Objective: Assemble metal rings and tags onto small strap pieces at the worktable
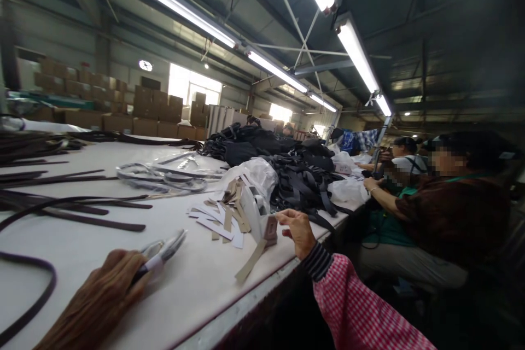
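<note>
Silver object point(161, 249) in left hand point(95, 301) is too blurred to identify.

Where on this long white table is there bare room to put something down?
Bare white table shows between the left hand and the card strips, and between the dark belts and that hand. It is crowded farther along, where black webbing and plastic bags heap up.

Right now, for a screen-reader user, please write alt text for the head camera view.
A person's left hand grips a shiny metal piece, and their right hand is beside a white card and tan strips on a long white worktable among dark belts. Co-workers sit alongside under factory lights.
</note>
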`<act>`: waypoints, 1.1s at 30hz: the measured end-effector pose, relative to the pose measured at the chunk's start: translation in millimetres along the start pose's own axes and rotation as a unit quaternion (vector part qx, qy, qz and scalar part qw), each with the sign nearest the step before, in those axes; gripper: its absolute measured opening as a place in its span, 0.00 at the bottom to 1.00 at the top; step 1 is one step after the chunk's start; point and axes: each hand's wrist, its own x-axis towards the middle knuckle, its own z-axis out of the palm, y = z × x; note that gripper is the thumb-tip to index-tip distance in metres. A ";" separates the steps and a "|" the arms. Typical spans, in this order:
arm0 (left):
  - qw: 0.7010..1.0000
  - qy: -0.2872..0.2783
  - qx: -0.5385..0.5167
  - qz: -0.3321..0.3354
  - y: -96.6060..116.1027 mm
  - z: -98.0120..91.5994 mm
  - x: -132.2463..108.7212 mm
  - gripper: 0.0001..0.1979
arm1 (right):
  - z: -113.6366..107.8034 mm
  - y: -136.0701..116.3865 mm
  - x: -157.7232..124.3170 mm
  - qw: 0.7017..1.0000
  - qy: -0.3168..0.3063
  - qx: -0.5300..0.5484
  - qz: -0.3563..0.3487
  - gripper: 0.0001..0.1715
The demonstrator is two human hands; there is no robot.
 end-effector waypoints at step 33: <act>0.958 0.034 -0.225 -0.174 27.8 -23.0 8.8 0.16 | 222.3 -16.8 -99.0 0.939 -0.319 0.123 0.037 0.22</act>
